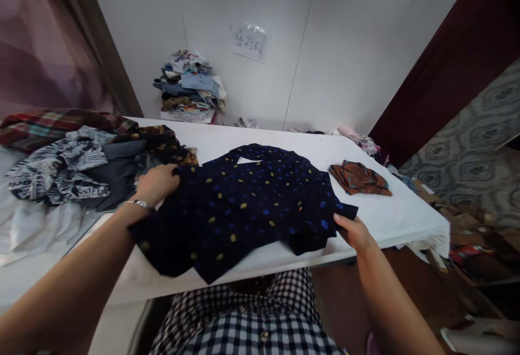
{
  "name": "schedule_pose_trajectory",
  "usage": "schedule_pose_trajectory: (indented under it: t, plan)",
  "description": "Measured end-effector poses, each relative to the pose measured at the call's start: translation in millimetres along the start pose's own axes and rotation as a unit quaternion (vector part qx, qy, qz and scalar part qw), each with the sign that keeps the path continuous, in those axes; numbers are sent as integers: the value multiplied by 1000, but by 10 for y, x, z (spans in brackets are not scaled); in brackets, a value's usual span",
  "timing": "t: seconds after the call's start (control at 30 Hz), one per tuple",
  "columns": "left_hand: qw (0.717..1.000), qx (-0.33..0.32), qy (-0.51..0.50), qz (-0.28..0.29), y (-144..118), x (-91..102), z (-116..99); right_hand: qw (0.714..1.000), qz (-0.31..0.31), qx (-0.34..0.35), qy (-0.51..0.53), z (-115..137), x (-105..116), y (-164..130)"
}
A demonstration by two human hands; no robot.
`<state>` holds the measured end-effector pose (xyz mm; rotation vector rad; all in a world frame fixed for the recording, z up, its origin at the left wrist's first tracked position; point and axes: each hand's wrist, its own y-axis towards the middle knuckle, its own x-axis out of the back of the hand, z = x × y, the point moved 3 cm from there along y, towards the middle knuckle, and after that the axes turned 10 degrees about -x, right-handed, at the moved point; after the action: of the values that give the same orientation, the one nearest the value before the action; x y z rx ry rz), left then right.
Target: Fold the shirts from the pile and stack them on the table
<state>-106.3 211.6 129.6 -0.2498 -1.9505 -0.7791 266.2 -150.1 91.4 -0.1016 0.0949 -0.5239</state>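
A dark navy shirt (252, 198) with yellow and blue spots lies spread across the white table (390, 225), part of it lifted toward me. At its left end my left hand (158, 184), with a bracelet at the wrist, is closed on the edge of the cloth. My right hand (352, 230) pinches the shirt's right end near a corner, thumb on top. One sleeve curves along the far side, with white tabletop showing through a gap. The shirt's near edge hangs over the table's front edge.
A folded brown patterned garment (359, 178) lies to the right. Crumpled clothes (60, 165) are heaped at the left. Behind the table stands a tall pile of clothes (190, 84), and a paper sign (249, 44) is on the wall. Cardboard boxes (467, 219) sit low at right.
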Motion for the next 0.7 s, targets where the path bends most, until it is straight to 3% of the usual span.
schedule_pose_trajectory:
  t: [0.1,0.17,0.27,0.33,0.43,0.53,0.7]
  plan:
    - [997,-70,14,24,-251,-108,-394,999,31,3,-45,7,-17,10]
    - [989,-135,-37,47,-522,-141,-751,997,42,3,-61,28,-10,13]
    - [958,-220,-112,143,-1033,-221,-1214,997,36,13,-72,67,-36,19]
    - [944,-250,-103,191,-1335,-303,-1386,995,31,22,-93,94,-101,41]
    - [937,-258,-56,227,-1578,-439,-1457,987,7,27,-158,133,-198,129]
    - [937,-243,-36,246,-1578,-504,-1410,983,-62,16,-173,193,-126,268]
    - [968,-110,-90,205,-1345,-373,-1147,983,-134,105,69,471,441,375]
